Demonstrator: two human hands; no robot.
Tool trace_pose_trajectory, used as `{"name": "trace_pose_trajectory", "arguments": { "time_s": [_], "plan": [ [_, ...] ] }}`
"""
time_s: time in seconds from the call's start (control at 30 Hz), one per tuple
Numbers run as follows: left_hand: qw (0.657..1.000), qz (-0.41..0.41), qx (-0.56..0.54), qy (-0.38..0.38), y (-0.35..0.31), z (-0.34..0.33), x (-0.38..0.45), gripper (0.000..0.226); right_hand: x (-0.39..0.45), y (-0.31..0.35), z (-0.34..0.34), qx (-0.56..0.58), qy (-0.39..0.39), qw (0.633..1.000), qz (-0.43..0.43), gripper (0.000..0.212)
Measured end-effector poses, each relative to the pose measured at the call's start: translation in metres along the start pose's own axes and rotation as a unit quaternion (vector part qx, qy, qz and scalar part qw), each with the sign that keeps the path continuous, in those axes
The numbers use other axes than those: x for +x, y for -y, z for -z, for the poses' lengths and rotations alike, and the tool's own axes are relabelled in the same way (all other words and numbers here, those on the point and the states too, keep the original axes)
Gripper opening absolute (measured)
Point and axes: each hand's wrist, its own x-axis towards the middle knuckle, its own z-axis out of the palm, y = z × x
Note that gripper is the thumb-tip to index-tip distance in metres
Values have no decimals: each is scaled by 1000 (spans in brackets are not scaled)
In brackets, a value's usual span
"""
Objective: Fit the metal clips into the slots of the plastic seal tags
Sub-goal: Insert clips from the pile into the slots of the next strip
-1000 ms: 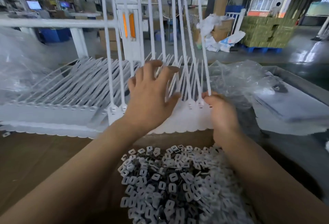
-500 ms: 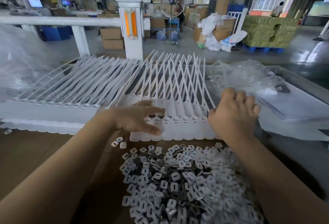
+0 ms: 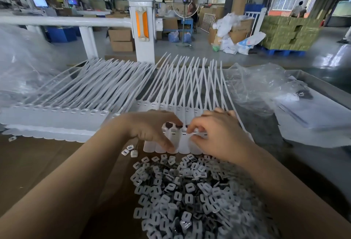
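- Both hands have come down onto a joined strip of white plastic seal tags (image 3: 182, 144) lying flat on the brown work surface (image 3: 47, 162); a second ago the same strip was held upright with its long tails in the air.
- The right hand (image 3: 218, 136) pinches thumb against forefinger at the head of one tag. Whether a clip sits between those fingertips is too small to tell.
- The left hand (image 3: 152, 128) rests just beside that pinch, fingers curled loosely down onto the neighbouring tags, steadying them.
- Below both wrists, nearer the viewer, lies a large heap of loose metal clips (image 3: 190, 197); three strays (image 3: 130, 150) lie under the left hand.
- Left of the grip, a second strip of tags (image 3: 57, 117) lies apart, untouched.
- With the strip now flat and braced, fitting clips into the slots can likely begin.
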Motion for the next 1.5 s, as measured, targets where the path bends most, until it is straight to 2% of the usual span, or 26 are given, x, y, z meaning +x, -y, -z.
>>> {"name": "trace_pose_trajectory", "arguments": {
  "time_s": [0.1, 0.17, 0.3, 0.5, 0.9, 1.13, 1.3, 1.37, 1.5],
  "plan": [
    [1000, -9, -23, -7, -1, 2, -4, 74, 0, 14, 3, 167, 28, 985, 42, 8],
    [999, -14, -27, -17, -2, 2, -5, 68, -2, 24, 0, 219, 76, 970, 73, 10],
    [999, -19, -8, -24, -2, 3, -4, 56, -2, 33, -11, 175, 99, 974, 106, 16],
    [999, -25, -22, -24, 0, 2, -3, 53, -2, 32, -11, 175, 164, 966, 99, 35],
    [999, -33, -37, -11, -5, 3, -6, 48, -3, 34, -8, 225, 178, 954, 90, 14],
    [999, -23, -35, -21, -7, 5, -9, 48, -2, 31, -4, 273, 167, 946, 46, 13],
    [988, -26, -116, -100, -6, 6, -7, 16, 1, 23, -4, 343, 113, 931, -51, 11],
    [986, -31, -134, -95, -7, 9, -7, 7, 2, 20, -4, 371, 85, 920, -92, 10],
    [981, -42, -181, -62, -5, 11, -9, 9, 4, 17, -4, 420, 41, 894, -152, 12]
  ]
}}
